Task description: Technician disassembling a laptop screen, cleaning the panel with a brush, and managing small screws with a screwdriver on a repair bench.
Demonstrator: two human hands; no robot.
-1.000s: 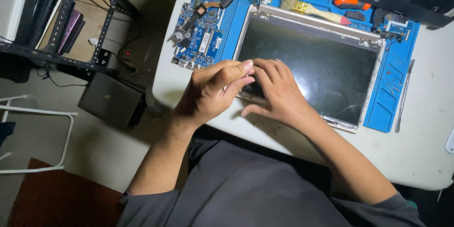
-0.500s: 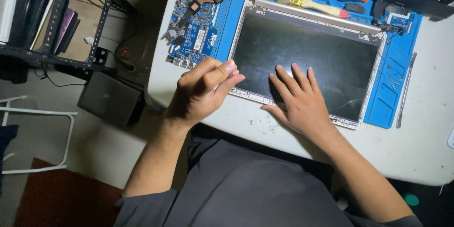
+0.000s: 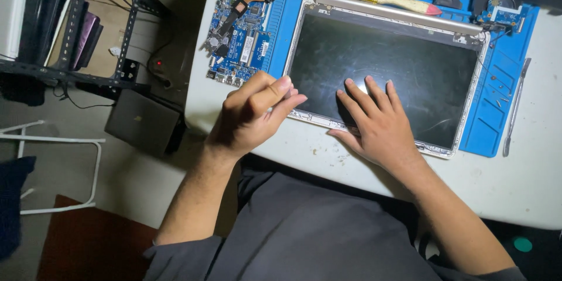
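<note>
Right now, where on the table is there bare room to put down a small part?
The white table is bare right of the blue mat, past the thin metal tool, and along the near edge beside the right hand. The far side is crowded: circuit board, brush, screen.

Dark laptop screen panel (image 3: 404,64) flat on blue mat (image 3: 497,123), silver-framed.

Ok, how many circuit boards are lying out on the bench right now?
2. A large blue motherboard lies at the table's left edge, left of the laptop screen panel. A small blue board sits on the blue mat at the panel's top right corner. Others may be hidden.
</note>
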